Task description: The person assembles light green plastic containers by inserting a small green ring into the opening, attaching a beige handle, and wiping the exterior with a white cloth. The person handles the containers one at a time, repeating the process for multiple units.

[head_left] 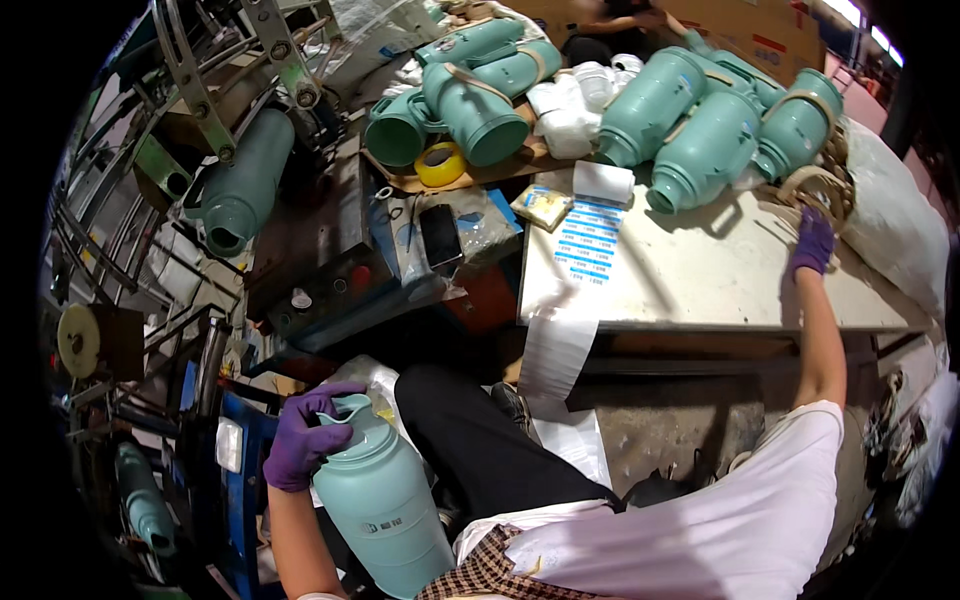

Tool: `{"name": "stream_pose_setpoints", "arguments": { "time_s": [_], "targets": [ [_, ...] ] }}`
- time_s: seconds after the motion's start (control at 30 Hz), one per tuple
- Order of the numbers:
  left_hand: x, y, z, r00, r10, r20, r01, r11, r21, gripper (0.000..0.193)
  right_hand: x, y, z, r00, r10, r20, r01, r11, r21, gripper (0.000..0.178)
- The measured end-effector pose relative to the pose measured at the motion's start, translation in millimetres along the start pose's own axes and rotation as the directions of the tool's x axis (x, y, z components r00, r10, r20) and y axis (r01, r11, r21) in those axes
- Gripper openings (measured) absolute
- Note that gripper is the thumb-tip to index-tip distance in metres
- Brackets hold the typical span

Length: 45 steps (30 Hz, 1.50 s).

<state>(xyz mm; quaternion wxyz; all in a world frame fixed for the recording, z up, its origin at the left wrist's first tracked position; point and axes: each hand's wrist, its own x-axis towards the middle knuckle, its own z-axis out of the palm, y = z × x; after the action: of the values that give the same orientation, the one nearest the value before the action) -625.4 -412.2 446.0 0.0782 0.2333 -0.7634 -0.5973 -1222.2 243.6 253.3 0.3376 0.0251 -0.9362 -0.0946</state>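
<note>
At the lower left, my left hand [305,437], in a purple glove, is closed around the handle at the top of a teal thermos flask shell [385,510]. The shell stands nearly upright, tilted a little, beside my leg. My right arm stretches across the table to its far right. There my right hand [815,243], also gloved in purple, has its fingers closed at the edge of a pile of beige carrying straps [822,190]. The fingertips are small and partly hidden among the straps.
Several teal flask shells [705,150] lie on the white table [690,285]. A label strip [585,240] hangs over its front edge. More shells [487,120], yellow tape [440,164] and a phone [441,235] are further left. A metal machine frame [190,80] stands left; a white sack [895,215] right.
</note>
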Motion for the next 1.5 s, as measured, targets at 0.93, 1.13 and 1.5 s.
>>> {"name": "stream_pose_setpoints", "arguments": {
  "time_s": [0.93, 1.13, 1.5],
  "targets": [
    [-41.0, -43.8, -62.7, 0.975, 0.051, -0.216, -0.169, 0.8, -0.576, 0.079, -94.4, -169.0, -159.5, 0.734, -0.673, -0.094, 0.577, 0.545, 0.608, 0.027],
    [-101.9, -112.1, -87.3, 0.891, -0.113, -0.44, -0.011, 0.963, -0.269, 0.055, -64.3, -166.2, -176.0, 0.683, -0.73, -0.002, 0.455, 0.423, 0.783, 0.066],
    [-120.0, -119.4, -94.7, 0.88, -0.159, -0.448, -0.119, 0.839, -0.531, 0.055, 9.4, -167.6, -81.0, 0.747, -0.586, -0.315, 0.665, 0.638, 0.389, 0.04]
  ]
}}
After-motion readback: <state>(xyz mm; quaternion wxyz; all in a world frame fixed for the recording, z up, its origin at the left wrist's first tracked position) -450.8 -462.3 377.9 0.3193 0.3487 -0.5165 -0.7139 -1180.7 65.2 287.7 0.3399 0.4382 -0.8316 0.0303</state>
